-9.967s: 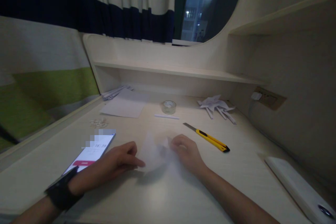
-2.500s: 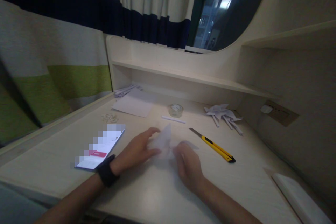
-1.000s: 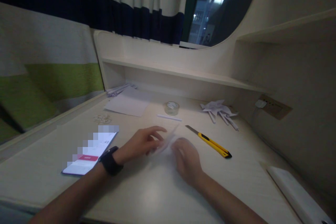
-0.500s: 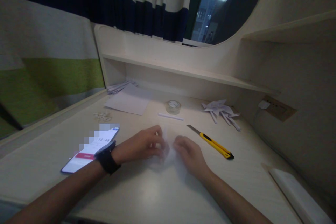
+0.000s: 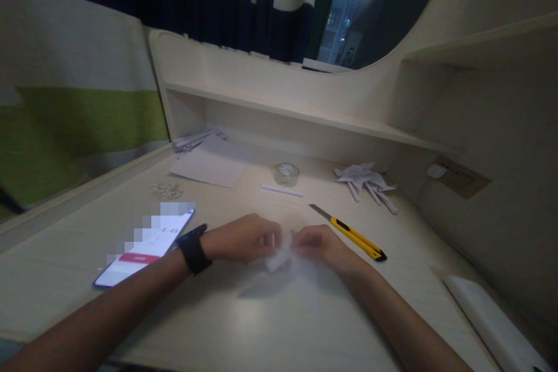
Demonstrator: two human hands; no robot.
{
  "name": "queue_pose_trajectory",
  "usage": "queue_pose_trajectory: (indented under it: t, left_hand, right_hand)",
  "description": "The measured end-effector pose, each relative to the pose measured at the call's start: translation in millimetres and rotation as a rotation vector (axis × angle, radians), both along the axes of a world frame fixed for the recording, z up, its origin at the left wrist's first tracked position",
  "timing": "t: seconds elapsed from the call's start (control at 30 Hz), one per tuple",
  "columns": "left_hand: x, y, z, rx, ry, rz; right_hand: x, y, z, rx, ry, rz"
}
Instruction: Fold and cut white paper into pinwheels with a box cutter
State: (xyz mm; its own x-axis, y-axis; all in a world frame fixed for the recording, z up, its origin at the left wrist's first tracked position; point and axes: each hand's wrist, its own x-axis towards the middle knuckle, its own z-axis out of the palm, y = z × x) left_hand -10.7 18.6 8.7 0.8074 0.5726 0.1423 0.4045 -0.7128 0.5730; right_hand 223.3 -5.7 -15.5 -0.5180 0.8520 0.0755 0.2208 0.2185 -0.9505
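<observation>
Between my two hands is a piece of white paper [image 5: 281, 260], blurred by motion, so its folds are hard to make out. My left hand [image 5: 246, 238], with a dark watch on the wrist, is closed on the paper's left side. Fingers of my right hand [image 5: 321, 247] pinch its right side. A yellow utility knife [image 5: 357, 239] with its blade out lies just right of my right hand. Beyond my hands are a thin white paper stick [image 5: 282, 190] and a roll of clear tape [image 5: 286, 174].
A lit phone [image 5: 146, 250] lies left of my left wrist. Small pale bits [image 5: 166, 190] are scattered behind it. White paper sheets [image 5: 211, 163] rest at the back left, and paper pinwheels [image 5: 364, 180] at the back right. A long white object [image 5: 488, 314] is at the right edge.
My hands have come closer together on the paper, and the paper has turned and shifted. My left-hand fingers have closed in. The view has shifted slightly.
</observation>
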Motion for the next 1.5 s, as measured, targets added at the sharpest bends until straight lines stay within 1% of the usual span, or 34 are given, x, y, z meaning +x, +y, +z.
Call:
queue_pose_trajectory:
  t: [0.07, 0.1, 0.17, 0.23, 0.27, 0.33, 0.43, 0.57, 0.7, 0.77, 0.83, 0.93, 1.07, 1.2, 1.37, 1.5]
  left_hand:
    - [1, 0, 0.1, -0.01, 0.009, -0.007]
    - [2, -1, -0.5, -0.04, 0.005, -0.01]
    - [4, -2, -3.6, -0.145, -0.004, -0.018]
    - [6, -3, -9.7, -0.253, -0.005, -0.01]
    - [7, -3, -13.6, -0.289, -0.006, 0.005]
    - [9, -3, -22.1, -0.328, -0.016, 0.044]
    - [12, -3, -32.5, -0.377, -0.045, 0.07]
    - [16, -9, -38.4, -0.489, -0.067, 0.126]
    - [22, -17, -39.3, -0.471, -0.149, 0.276]
    - [26, -20, -39.7, -0.488, -0.209, 0.339]
    - [29, -22, -41.2, -0.533, -0.263, 0.371]
    - [32, -23, -45.0, -0.585, -0.319, 0.401]
    - [34, -22, -47.4, -0.623, -0.322, 0.426]
    - [36, -22, -42.8, -0.685, -0.334, 0.44]
    - [36, -22, -35.4, -0.816, -0.336, 0.466]
    - [35, -22, -34.5, -0.848, -0.34, 0.472]
  right_hand:
    - [1, 1, -0.7, 0.03, -0.04, 0.005]
    - [1, 2, -0.5, 0.061, -0.053, 0.006]
    - [2, 2, 1.6, 0.157, -0.087, -0.003]
    - [3, 1, 5.8, 0.24, -0.147, -0.041]
    - [4, 0, 8.4, 0.253, -0.184, -0.061]
    - [4, -3, 13.6, 0.23, -0.253, -0.077]
    - [3, -9, 17.4, 0.238, -0.339, -0.061]
    - [4, -18, 10.1, 0.325, -0.381, -0.122]
    - [8, -24, -0.1, 0.327, -0.323, -0.208]
    - [9, -26, -1.6, 0.341, -0.313, -0.213]
    - [8, -28, -1.3, 0.39, -0.326, -0.204]
    - [6, -32, -0.6, 0.459, -0.365, -0.182]
    - [5, -34, -1.5, 0.491, -0.393, -0.167]
    - [6, -33, -2.0, 0.488, -0.406, -0.166]
    - [5, -33, -1.3, 0.462, -0.419, -0.181]
    - [4, -33, -0.8, 0.459, -0.404, -0.179]
